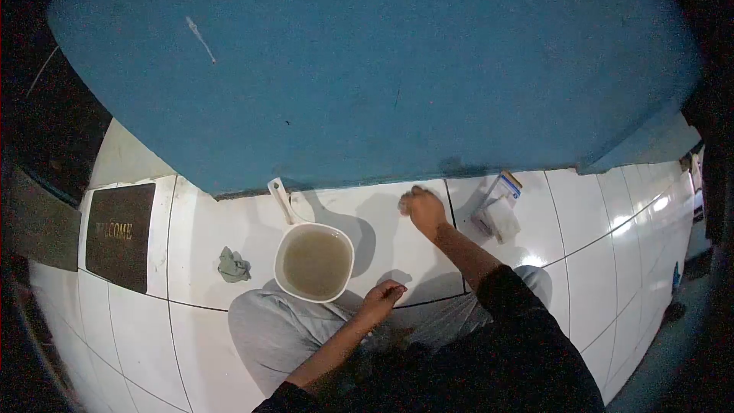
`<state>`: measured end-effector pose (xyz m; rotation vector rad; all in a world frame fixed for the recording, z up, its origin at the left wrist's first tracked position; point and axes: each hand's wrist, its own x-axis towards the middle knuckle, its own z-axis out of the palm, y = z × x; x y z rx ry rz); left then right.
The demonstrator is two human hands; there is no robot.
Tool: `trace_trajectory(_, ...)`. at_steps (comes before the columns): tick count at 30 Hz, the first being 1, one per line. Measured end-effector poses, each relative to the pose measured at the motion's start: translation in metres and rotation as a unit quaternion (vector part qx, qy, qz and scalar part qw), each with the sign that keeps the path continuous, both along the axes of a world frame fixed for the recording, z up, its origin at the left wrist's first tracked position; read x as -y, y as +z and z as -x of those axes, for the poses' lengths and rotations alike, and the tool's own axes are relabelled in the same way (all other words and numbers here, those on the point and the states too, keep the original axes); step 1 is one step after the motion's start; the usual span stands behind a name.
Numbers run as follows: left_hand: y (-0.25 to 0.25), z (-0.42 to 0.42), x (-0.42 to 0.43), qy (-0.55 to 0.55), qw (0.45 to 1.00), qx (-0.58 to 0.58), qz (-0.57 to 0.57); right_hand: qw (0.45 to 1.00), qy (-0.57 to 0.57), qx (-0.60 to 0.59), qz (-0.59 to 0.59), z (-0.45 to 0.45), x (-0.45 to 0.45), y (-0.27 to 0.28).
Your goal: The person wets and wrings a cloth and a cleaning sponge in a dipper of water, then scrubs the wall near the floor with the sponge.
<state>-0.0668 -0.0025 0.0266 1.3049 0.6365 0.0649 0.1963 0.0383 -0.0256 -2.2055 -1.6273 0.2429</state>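
My right hand (425,210) is over the white floor tiles close to the blue wall, its fingers curled and slightly blurred. Whatever it may hold is too unclear to name. Above my lap, my left hand (382,300) is closed with the fingertips pinched together. A tiny reddish spot shows at those fingertips, but I cannot make out what it is. Left of both hands stands a white water dipper (280,239) with cloudy greyish water (317,262) in it. Its handle points toward the wall.
A crumpled grey-green cloth (234,265) lies left of the dipper. Right of my right hand are a clear plastic bag (501,218) and a blue-and-yellow packet (508,182). The blue wall (382,69) rises in front. A dark WELCOME mat (118,237) lies at far left.
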Motion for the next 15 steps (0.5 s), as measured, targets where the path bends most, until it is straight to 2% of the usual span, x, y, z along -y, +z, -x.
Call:
trace_trajectory(2,-0.005,0.001,0.000,0.023,0.999,0.038,-0.022,0.989,-0.062,-0.119,-0.063,-0.009,-0.016,-0.013)
trace_trajectory(4,-0.010,0.002,-0.003,-0.002,0.999,0.016,-0.035,0.988,-0.081,0.123,-0.053,0.010,-0.023,0.028)
trace_trajectory(5,-0.012,0.002,-0.003,-0.001,0.999,0.016,-0.037,0.982,-0.098,0.159,-0.024,0.022,-0.021,0.053)
trace_trajectory(8,-0.014,0.002,-0.003,0.014,0.998,0.049,-0.033,0.995,-0.031,0.088,-0.017,0.031,0.000,0.052)
trace_trajectory(11,-0.011,0.000,-0.003,-0.017,0.998,0.008,-0.052,0.993,0.040,0.109,-0.020,0.043,0.022,0.043)
trace_trajectory(15,-0.009,0.001,0.000,-0.020,0.999,0.010,-0.038,0.993,-0.031,0.115,-0.023,0.050,0.009,0.067)
